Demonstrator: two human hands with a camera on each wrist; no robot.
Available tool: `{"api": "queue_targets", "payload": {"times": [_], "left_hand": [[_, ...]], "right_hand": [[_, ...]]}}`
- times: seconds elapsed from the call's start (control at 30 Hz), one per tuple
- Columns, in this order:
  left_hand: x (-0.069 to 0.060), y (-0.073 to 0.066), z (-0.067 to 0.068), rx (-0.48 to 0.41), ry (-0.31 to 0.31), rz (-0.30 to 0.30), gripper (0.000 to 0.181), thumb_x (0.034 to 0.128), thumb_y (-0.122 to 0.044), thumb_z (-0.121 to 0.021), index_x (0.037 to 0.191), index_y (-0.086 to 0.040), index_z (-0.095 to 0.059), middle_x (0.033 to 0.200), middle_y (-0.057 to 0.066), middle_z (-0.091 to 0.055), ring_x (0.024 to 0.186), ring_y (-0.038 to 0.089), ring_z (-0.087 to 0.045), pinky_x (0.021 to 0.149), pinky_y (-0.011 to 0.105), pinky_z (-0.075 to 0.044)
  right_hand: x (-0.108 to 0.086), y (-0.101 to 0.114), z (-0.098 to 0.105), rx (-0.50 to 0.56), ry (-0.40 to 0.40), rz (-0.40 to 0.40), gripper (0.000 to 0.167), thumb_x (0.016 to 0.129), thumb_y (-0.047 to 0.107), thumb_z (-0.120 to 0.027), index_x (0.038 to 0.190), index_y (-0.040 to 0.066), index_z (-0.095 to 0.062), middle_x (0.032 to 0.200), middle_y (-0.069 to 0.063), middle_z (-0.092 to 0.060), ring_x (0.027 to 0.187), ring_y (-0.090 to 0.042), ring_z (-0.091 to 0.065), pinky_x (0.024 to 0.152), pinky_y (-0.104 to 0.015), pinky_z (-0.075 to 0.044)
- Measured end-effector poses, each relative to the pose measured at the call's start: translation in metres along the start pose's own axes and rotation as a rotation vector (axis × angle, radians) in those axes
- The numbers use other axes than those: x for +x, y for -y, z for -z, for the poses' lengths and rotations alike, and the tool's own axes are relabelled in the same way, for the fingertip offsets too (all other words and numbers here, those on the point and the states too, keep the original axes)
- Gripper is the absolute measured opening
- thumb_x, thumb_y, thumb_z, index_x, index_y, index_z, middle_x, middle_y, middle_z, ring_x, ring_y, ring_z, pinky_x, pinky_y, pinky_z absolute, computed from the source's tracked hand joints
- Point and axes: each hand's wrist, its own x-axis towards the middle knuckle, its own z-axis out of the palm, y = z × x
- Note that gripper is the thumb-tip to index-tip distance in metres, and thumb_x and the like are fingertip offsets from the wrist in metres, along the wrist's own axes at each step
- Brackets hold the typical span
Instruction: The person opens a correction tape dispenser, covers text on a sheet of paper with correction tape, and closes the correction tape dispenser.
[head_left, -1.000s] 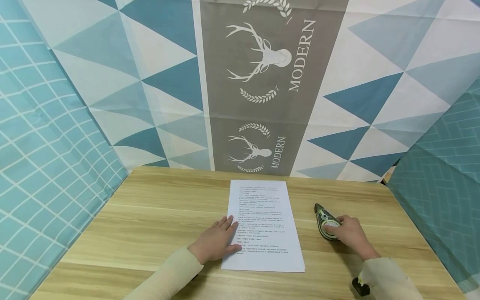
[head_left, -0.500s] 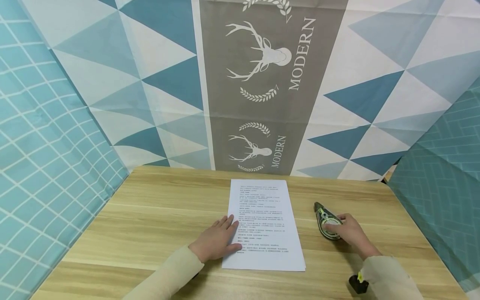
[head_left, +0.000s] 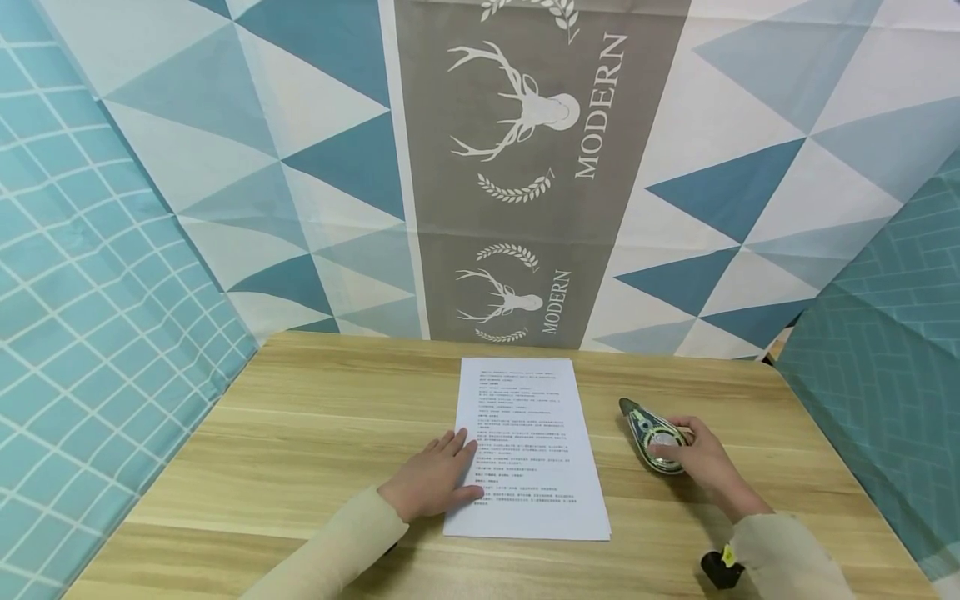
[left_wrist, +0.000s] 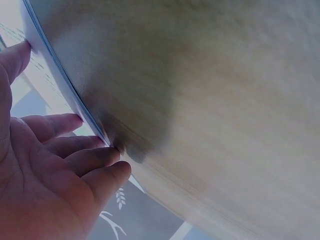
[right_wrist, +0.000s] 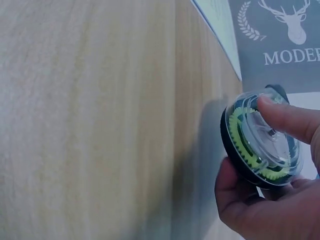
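Observation:
A correction tape dispenser (head_left: 647, 433), with a clear cover over a yellow-green gear in the right wrist view, is gripped by my right hand (head_left: 708, 467). The thumb lies on its cover and the other fingers curl round the far side and below. Its dark narrow tip points away and to the left, toward the paper. Left of it, a stack of printed white sheets (head_left: 532, 517) lies on the wooden table. Resting at the stack's left edge is my left hand (head_left: 431, 479), its fingers spread and fairly straight, the fingertips on the sheets in the left wrist view.
The wooden table (head_left: 330, 417) stands against a patterned cloth (head_left: 345, 167) with triangles and deer heads. Blue checked cloth (head_left: 97, 275) hangs on the left, teal cloth (head_left: 877, 375) on the right. A small black object (head_left: 722, 570) sits under the right sleeve.
My right hand has shifted the correction tape dispenser slightly leftward and away from me, and the tip has turned a little more to the left. The left hand and the sheets look unchanged.

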Motion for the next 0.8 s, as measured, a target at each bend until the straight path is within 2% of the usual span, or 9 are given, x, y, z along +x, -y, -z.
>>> {"api": "queue_targets", "payload": {"times": [0.37, 0.6, 0.8], "left_hand": [[0.0, 0.001, 0.0, 0.007, 0.002, 0.001, 0.072, 0.0888, -0.055, -0.051, 0.139, -0.005, -0.043, 0.148, 0.018, -0.037, 0.137, 0.035, -0.034, 0.111, 0.048, -0.033], [-0.001, 0.001, 0.001, 0.007, -0.031, -0.02, 0.071, 0.0899, -0.055, -0.05, 0.139, -0.003, -0.044, 0.147, 0.018, -0.037, 0.138, 0.036, -0.032, 0.111, 0.049, -0.033], [-0.003, 0.002, 0.006, -0.009, -0.054, -0.037, 0.067, 0.0909, -0.052, -0.05, 0.136, -0.002, -0.046, 0.146, 0.019, -0.039, 0.136, 0.037, -0.035, 0.111, 0.049, -0.033]], "right_hand": [[-0.006, 0.012, -0.002, 0.008, 0.019, 0.037, 0.066, 0.085, 0.022, -0.068, 0.136, 0.004, -0.029, 0.132, -0.03, -0.041, 0.108, -0.033, -0.049, 0.07, -0.026, -0.046], [-0.007, 0.018, -0.006, 0.015, 0.046, 0.049, 0.065, 0.085, 0.02, -0.068, 0.136, 0.006, -0.031, 0.135, -0.029, -0.038, 0.109, -0.033, -0.048, 0.071, -0.028, -0.049], [-0.008, 0.025, -0.011, -0.013, 0.06, 0.092, 0.066, 0.084, 0.022, -0.07, 0.138, 0.005, -0.035, 0.133, -0.028, -0.039, 0.108, -0.033, -0.048, 0.072, -0.029, -0.049]]}}
